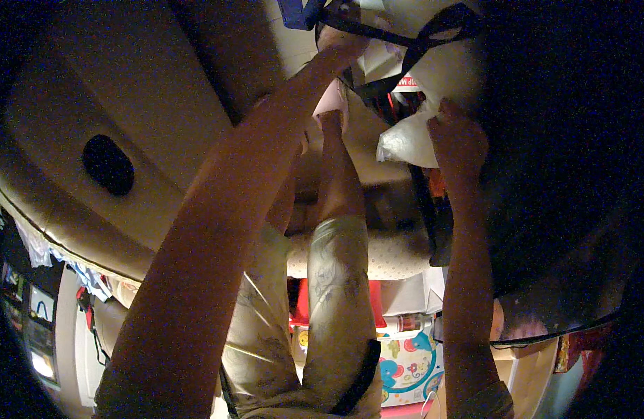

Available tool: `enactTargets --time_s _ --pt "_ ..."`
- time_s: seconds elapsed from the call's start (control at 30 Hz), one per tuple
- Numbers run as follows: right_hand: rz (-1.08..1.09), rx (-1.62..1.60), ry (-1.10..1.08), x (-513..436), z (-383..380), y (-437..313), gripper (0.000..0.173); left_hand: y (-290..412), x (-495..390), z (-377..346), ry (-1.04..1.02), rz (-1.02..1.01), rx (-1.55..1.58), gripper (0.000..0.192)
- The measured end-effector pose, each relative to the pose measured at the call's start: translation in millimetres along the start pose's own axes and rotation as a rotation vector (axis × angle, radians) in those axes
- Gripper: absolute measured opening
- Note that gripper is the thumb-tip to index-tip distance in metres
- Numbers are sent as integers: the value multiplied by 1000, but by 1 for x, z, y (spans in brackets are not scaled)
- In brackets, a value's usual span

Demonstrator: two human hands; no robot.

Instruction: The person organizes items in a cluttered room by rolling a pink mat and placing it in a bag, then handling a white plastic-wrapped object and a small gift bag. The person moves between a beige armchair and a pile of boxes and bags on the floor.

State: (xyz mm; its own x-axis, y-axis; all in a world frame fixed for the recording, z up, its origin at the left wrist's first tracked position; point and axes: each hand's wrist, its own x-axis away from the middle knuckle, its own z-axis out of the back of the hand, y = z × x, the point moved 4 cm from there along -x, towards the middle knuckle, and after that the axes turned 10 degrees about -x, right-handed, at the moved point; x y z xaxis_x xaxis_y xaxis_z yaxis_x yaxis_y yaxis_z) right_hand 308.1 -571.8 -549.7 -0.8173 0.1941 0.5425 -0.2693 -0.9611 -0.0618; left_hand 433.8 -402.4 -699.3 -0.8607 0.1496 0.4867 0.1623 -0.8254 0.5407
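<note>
My right hand (461, 137) is closed around a crumpled white plastic bag (406, 140), part of which bulges out to the left of the fist. My left hand (345, 43) reaches to the top centre, beside a black strap (374, 30) and pale, loose sheet-like material (377, 63). Its fingers are blurred and partly covered, so its grip is unclear. The black strap loops across toward the upper right. Below my left wrist, a pink slipper (331, 99) is on one of my feet.
My legs in patterned shorts (337, 272) fill the middle. A tan panel with a dark oval hole (108, 165) lies at left, a dark blue object (296, 13) at the top. A red item (302, 304) and a colourful printed box (406, 366) appear behind my legs. The right side is very dark.
</note>
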Motion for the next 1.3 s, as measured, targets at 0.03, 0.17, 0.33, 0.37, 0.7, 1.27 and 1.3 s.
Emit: enactTargets --time_s 0.03,0.17,0.33,0.37,0.7,1.27,1.3 --pt "13 -34 13 0 0 -1 24 4 13 10 47 -27 -46 21" --pt "-20 5 -13 2 0 0 26 32 77 23 78 -429 -80 16" --pt "-65 45 -133 0 -6 2 26 54 123 -33 -17 -914 -256 17" --pt "-54 43 -118 1 -6 2 26 49 118 -44 -107 -813 -99 18" --pt "45 63 -57 3 0 -4 24 20 95 -86 -367 -330 130 30" --pt "-14 -73 61 3 -11 8 34 26 102 -106 -659 -578 -503 27" --pt "-50 -98 43 3 -10 8 34 30 100 -106 -717 -573 -563 27"
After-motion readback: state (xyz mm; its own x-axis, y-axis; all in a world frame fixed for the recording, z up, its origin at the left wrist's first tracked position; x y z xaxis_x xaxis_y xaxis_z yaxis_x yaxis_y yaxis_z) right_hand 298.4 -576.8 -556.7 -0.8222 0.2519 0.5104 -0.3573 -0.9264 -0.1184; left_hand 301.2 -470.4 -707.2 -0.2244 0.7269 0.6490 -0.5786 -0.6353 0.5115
